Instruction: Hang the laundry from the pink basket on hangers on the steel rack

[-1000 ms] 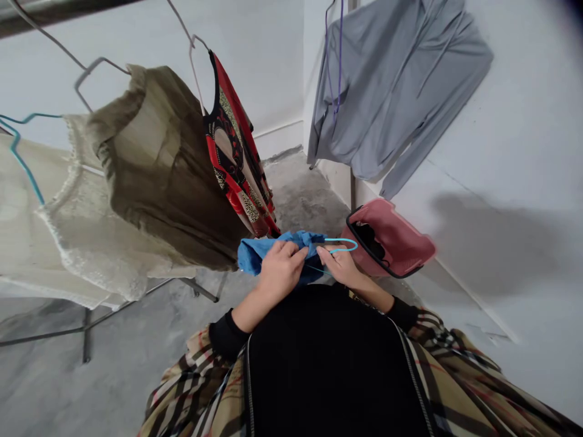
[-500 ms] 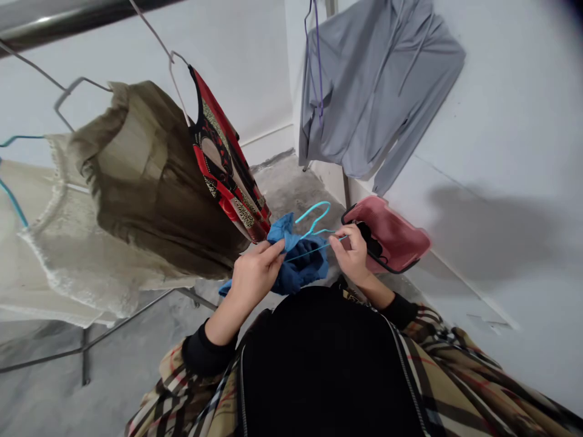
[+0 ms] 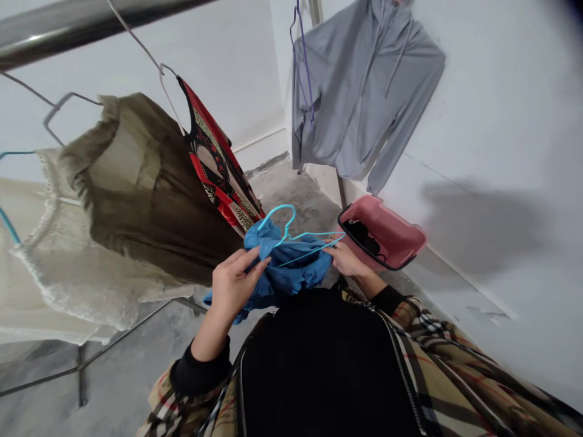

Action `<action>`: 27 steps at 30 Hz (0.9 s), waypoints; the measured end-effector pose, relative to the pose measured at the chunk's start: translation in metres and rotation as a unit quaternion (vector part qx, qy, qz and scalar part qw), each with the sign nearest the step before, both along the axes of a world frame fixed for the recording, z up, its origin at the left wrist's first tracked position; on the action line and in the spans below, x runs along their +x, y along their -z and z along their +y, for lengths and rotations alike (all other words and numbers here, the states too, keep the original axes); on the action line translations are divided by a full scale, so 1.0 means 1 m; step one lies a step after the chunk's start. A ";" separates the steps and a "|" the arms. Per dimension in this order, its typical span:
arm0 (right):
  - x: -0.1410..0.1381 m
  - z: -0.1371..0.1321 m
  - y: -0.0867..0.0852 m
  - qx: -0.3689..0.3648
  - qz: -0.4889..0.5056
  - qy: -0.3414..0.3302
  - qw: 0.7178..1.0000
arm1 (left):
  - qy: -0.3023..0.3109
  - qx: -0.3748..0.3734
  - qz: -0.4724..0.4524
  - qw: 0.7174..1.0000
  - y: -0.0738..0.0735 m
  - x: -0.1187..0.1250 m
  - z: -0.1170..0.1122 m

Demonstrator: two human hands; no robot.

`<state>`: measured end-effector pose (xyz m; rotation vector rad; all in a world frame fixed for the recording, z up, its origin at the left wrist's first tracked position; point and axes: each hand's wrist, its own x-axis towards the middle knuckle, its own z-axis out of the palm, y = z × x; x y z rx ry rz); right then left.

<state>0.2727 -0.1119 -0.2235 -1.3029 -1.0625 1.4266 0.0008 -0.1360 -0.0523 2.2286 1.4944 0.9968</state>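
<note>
In front of my body is a crumpled blue garment (image 3: 291,276), its exact kind unclear. My left hand (image 3: 234,279) pinches its left side between thumb and fingers. A light-blue clothes hanger (image 3: 288,233) lies partly inside the cloth; its hook points up and left, and its right end sticks out bare. My right hand (image 3: 345,258) grips the garment's right edge just below that bare end. Some of the right fingers are hidden behind the cloth and hanger.
A pink basket (image 3: 405,240) with dark cloth inside stands right. Left, an olive garment (image 3: 132,176), a cream lace top (image 3: 91,261) and a red patterned garment (image 3: 223,170) hang under a metal rail (image 3: 91,27). A grey hooded jacket (image 3: 350,91) hangs by the wall.
The hanger has moved left, its hook now above the garment's left part. My right hand has gone from the hanger's end to the cloth edge. The blue garment is spread wider.
</note>
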 end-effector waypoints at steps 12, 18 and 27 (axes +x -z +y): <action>0.022 0.009 -0.029 -0.049 0.136 0.115 0.983 | 0.005 0.019 -0.029 0.999 0.035 -0.036 -0.003; 0.021 0.008 -0.058 0.048 -0.069 0.150 0.985 | -0.097 0.033 0.036 0.994 0.053 -0.029 -0.005; 0.041 -0.010 -0.125 0.283 -0.380 -0.078 0.877 | -0.071 0.016 -0.193 0.979 0.070 -0.035 0.004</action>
